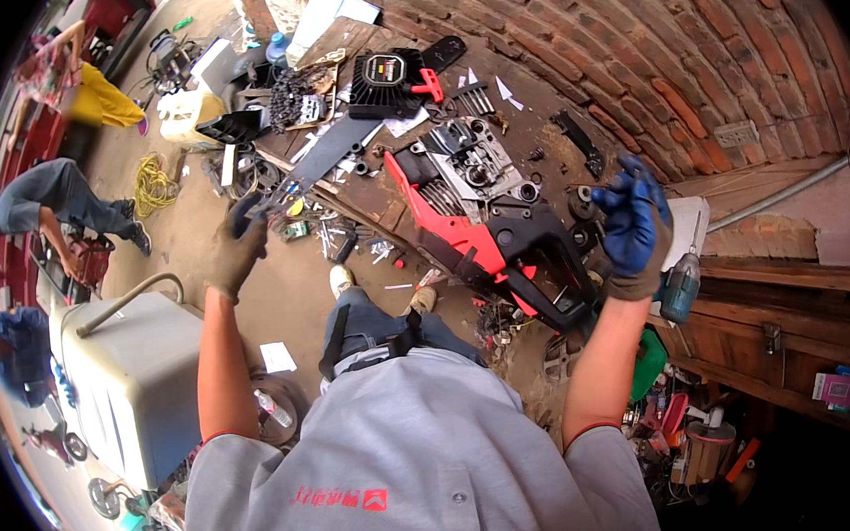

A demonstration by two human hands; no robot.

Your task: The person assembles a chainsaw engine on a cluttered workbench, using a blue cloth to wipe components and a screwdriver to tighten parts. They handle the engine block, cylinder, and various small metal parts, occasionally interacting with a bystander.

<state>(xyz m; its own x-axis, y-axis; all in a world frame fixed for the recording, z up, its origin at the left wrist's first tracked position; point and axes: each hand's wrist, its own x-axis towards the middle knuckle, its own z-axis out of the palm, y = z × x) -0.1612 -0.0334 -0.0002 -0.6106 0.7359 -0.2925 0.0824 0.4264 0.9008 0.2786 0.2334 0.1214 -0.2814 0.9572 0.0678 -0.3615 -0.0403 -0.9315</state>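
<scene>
A partly stripped chainsaw with a red and black body (463,238) lies on the dark, dirty workbench (380,204), its metal engine part (474,157) exposed. My right hand (634,229), in a glove with a blue palm, is raised just right of the saw's black rear handle (556,285). Its fingers are loosely bent and apart, and nothing shows in them. Over on the left, my left hand (236,248), in a brownish glove, hovers beyond the bench's near edge with its fingers spread. A teal power drill (682,287) rests beside my right wrist.
A black starter cover (392,80) with a red pull handle sits at the back of the bench, near a guide bar (336,148) and scattered small parts. A brick wall (647,38) rises behind. To the left stand a white box-shaped unit (138,358) and a crouching person (66,209).
</scene>
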